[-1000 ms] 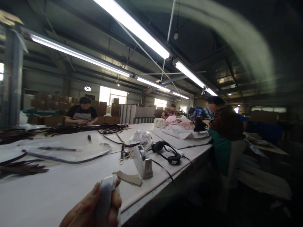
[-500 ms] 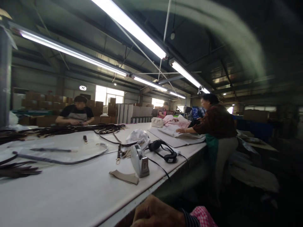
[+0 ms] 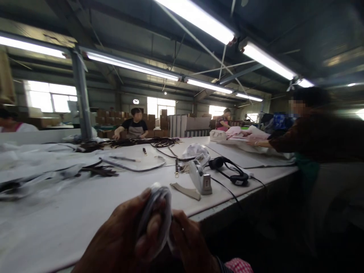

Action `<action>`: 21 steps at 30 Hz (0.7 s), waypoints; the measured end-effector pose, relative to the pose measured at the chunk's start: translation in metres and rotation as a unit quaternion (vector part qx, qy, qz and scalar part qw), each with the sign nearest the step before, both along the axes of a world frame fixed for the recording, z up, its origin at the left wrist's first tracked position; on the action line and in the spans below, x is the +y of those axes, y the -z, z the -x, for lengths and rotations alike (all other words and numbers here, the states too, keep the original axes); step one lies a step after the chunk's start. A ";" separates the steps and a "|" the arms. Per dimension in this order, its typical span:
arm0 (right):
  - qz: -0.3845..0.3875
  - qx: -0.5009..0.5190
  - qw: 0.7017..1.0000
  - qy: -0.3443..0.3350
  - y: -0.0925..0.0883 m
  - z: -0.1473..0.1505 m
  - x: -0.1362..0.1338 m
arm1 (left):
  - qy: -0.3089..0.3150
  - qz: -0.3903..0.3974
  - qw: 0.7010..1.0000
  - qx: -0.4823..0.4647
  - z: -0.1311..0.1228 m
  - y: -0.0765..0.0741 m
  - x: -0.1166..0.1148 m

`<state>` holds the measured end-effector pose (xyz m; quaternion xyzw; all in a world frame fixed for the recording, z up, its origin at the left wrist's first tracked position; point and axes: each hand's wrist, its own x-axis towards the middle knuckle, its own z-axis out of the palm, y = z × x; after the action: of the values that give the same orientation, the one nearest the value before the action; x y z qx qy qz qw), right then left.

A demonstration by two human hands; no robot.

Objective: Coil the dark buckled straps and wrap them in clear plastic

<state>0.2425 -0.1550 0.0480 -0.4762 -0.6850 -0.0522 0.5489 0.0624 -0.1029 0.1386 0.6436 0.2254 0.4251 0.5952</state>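
Both of my hands are raised in front of me, near the table's front edge. My left hand (image 3: 116, 231) is closed round a small rolled bundle in clear plastic (image 3: 167, 199), with its thumb along the top and fingertips inside the loop. Something dark shows through the plastic, but blur hides what it is. My right hand (image 3: 192, 240) pinches the bundle's right side, fingers pressed together. Beyond the hands lie a tan strip (image 3: 186, 191) and a grey tape dispenser (image 3: 201, 178).
A black headset (image 3: 230, 170) with a cable lies right of the dispenser. Dark straps (image 3: 127, 142) and clear plastic bags (image 3: 36, 163) cover the table's (image 3: 71, 223) far left. A co-worker (image 3: 327, 132) leans over fabric at the right; another person (image 3: 135, 125) works across the table.
My view has swung left. Both hands now show with the plastic-wrapped bundle between them; before, only my right hand was visible, low at the table edge. The co-worker across has reached an arm sideways.
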 end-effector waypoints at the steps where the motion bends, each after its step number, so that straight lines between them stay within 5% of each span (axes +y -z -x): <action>1: 0.031 0.033 0.999 -0.021 -0.008 0.005 0.000 | -0.016 0.070 0.996 -0.052 -0.002 -0.011 0.001; 3: 0.087 0.111 0.986 -0.087 -0.025 0.014 0.004 | -0.008 0.187 0.972 -0.145 -0.007 -0.034 0.005; 6: 0.134 0.232 0.945 -0.190 -0.042 0.028 0.021 | 0.047 0.231 0.955 -0.183 -0.013 -0.060 0.016; 11: 0.138 0.390 0.889 -0.197 -0.021 0.047 0.062 | 0.018 0.190 0.957 -0.219 -0.009 -0.075 0.040; 15: 0.168 0.419 0.866 -0.218 0.004 0.054 0.080 | -0.014 0.114 0.963 -0.243 -0.004 -0.066 0.059; 21: 0.372 0.441 0.743 -0.338 0.007 0.056 0.068 | -0.225 -0.190 0.951 -0.092 -0.012 -0.020 0.085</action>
<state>0.1867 -0.0868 0.0413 -0.3495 -0.4475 0.6119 0.5506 0.0746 -0.0184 0.1587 0.6355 0.2235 0.6406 0.3686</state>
